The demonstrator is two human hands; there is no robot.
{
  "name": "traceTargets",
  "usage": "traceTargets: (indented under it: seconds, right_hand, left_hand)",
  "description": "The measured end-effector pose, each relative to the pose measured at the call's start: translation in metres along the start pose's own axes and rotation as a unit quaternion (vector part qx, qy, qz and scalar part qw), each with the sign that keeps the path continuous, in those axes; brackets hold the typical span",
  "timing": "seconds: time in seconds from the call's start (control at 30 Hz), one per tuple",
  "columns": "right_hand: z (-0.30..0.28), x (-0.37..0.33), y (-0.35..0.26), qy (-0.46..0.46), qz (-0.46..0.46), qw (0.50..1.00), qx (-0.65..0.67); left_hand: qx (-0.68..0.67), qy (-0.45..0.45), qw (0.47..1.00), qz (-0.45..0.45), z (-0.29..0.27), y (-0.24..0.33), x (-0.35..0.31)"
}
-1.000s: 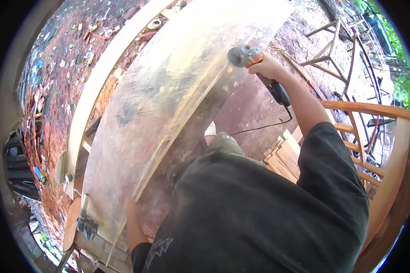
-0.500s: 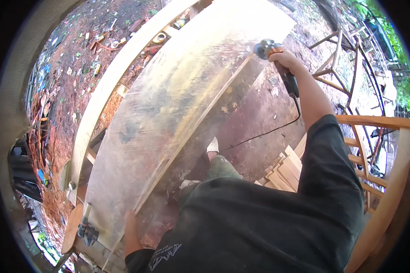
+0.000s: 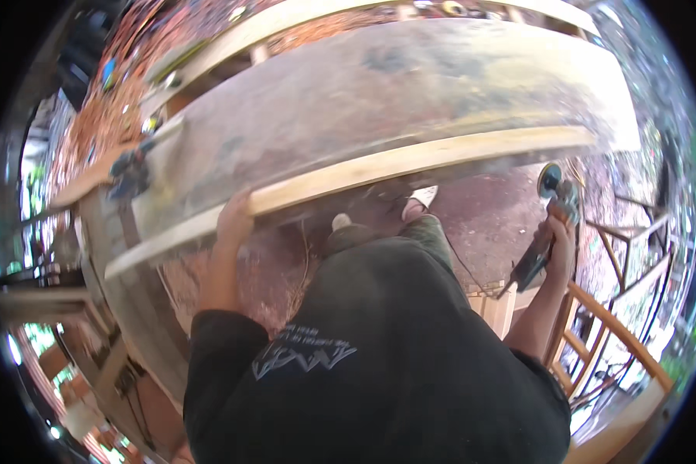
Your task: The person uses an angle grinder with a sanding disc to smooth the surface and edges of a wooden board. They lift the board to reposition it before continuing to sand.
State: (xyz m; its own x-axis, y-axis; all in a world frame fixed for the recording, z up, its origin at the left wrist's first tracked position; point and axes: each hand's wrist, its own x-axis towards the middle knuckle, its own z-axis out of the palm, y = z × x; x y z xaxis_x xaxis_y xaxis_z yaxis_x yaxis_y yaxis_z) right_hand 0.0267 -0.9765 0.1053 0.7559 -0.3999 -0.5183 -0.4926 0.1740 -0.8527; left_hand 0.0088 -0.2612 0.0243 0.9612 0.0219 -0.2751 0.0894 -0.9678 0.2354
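A long pale wooden strip (image 3: 394, 166) lies along the near edge of a large worn board (image 3: 317, 124) that serves as a worktop. My left hand (image 3: 236, 220) is closed around the strip left of its middle. At the right, my right hand (image 3: 561, 236) grips the dark body of an angle grinder (image 3: 535, 255), its round disc tilted up and apart from the strip's right end. The grinder's cord trails down to the floor. On the worktop's left end lies a dark power tool (image 3: 129, 170), too blurred to tell its kind.
Beyond the board runs a curved pale timber (image 3: 301, 19), with wood shavings and scraps behind it. Cut wood pieces (image 3: 496, 309) stand low at the right, near a wooden frame (image 3: 615, 329). My feet are on the reddish floor (image 3: 487, 205) below the board's edge.
My view has turned toward the left end of the board. My right hand has drawn the grinder off the strip's far end and toward me. The strip's broad face now shows.
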Motion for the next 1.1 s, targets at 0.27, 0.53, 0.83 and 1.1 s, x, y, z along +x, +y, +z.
traceTargets:
  seconds: [0.27,0.53,0.83,1.1]
  right_hand:
    - [0.197,-0.134,0.059,-0.285,-0.081,0.892,-0.34]
    - [0.363,-0.21,0.083,-0.367,-0.119,0.776,-0.499]
    - [0.321,-0.175,0.07,-0.317,-0.13,0.836,-0.429]
    - [0.207,-0.088,0.031,-0.171,-0.102,0.897,-0.394]
  left_hand:
    - [0.001,0.055,0.998,-0.007,0.013,-0.019,-0.031]
    - [-0.022,0.008,1.0,0.008,0.001,-0.018,-0.017]
    - [-0.003,0.047,0.999,0.015,0.014,-0.022,-0.027]
    - [0.003,0.001,0.999,-0.049,0.007,0.001,-0.015]
